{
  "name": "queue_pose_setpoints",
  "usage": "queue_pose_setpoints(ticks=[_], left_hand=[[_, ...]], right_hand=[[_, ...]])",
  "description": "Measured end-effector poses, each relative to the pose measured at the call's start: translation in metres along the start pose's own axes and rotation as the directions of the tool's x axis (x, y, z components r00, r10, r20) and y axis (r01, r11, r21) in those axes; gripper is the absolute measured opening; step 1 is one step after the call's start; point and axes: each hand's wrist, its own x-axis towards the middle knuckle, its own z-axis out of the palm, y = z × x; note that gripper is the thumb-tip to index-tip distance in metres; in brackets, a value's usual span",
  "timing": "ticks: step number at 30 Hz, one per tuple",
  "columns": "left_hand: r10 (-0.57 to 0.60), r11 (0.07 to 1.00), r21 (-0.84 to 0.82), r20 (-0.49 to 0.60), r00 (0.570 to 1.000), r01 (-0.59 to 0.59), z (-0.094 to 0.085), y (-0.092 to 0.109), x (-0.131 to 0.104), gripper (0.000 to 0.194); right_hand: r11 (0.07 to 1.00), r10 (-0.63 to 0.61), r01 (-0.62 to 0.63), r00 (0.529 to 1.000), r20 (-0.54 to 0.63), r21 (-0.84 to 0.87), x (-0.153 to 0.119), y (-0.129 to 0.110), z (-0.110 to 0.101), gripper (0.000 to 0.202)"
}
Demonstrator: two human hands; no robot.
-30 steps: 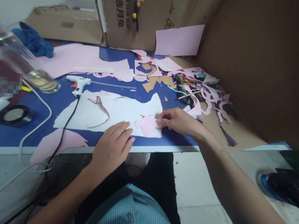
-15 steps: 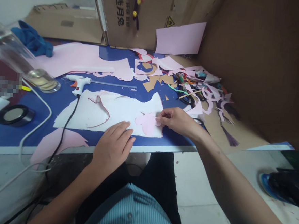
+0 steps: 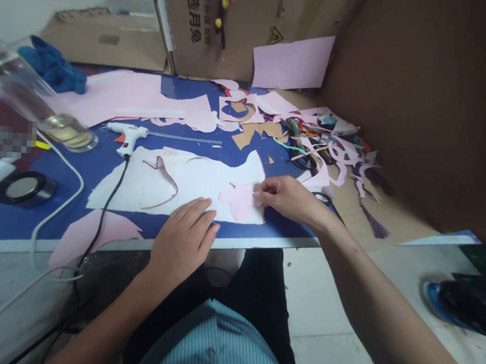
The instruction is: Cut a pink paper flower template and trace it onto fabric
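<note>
- Head view, looking down: I see a white sheet (image 3: 202, 173) flat on a blue counter (image 3: 32, 220); every place below is given from that sheet.
- A pink cutout (image 3: 238, 199) with a lobed outline lies on the sheet's right end, by its red-stitched edge.
- I have the right hand (image 3: 286, 196) at that same edge, thumb and forefinger pinching the cutout's right tip, the other fingers curled.
- I have the left hand (image 3: 184, 228) palm down at the sheet's near edge, fingers extended and close together, thumb apart, pinching nothing that I can see. How firmly it presses I cannot tell.
- A curved strip with red stitching (image 3: 170, 182) lies on the sheet's left half.
- A white glue gun (image 3: 130, 135) sits at the sheet's far left; its black cord (image 3: 103, 211) crosses the left end.
- A pink offcut (image 3: 85, 235) lies on the near-left side, overhanging the counter edge.
- Left of the sheet I see a dark tape roll (image 3: 26, 188) and, farther back, a clear container (image 3: 65, 131).
- Beyond the sheet are large pink pieces (image 3: 128, 93); beyond its right end, a tangle of scraps (image 3: 312, 142).
</note>
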Motion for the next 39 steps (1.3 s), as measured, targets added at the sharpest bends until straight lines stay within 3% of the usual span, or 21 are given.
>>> queue_pose_setpoints(ticks=[11, 19, 27, 33, 39], left_hand=[[-0.01, 1.0, -0.003, -0.003, 1.0, 0.01, 0.0, 0.001, -0.001, 0.018], [-0.021, 1.0, -0.005, 0.011, 1.0, 0.021, -0.002, 0.002, 0.001, 0.018], [-0.023, 1.0, -0.014, 0.031, 0.999, 0.024, -0.005, 0.002, 0.002, 0.019], [0.021, 0.997, -0.081, 0.065, 0.998, -0.016, -0.009, 0.015, 0.015, 0.024], [0.104, 0.989, -0.124, 0.148, 0.984, -0.086, 0.004, 0.029, 0.026, 0.036]], right_hand=[[0.999, -0.038, 0.037, 0.998, 0.047, 0.017, 0.001, 0.002, -0.005, 0.021], [0.997, -0.04, 0.036, 0.997, 0.061, 0.067, 0.0, 0.003, -0.004, 0.012], [1.0, -0.014, 0.014, 0.999, 0.031, 0.002, -0.001, -0.001, -0.003, 0.013], [0.998, -0.01, 0.01, 1.0, 0.012, -0.057, -0.003, -0.005, -0.003, 0.015], [0.994, -0.038, 0.037, 0.999, -0.005, -0.101, -0.003, -0.005, -0.002, 0.018]])
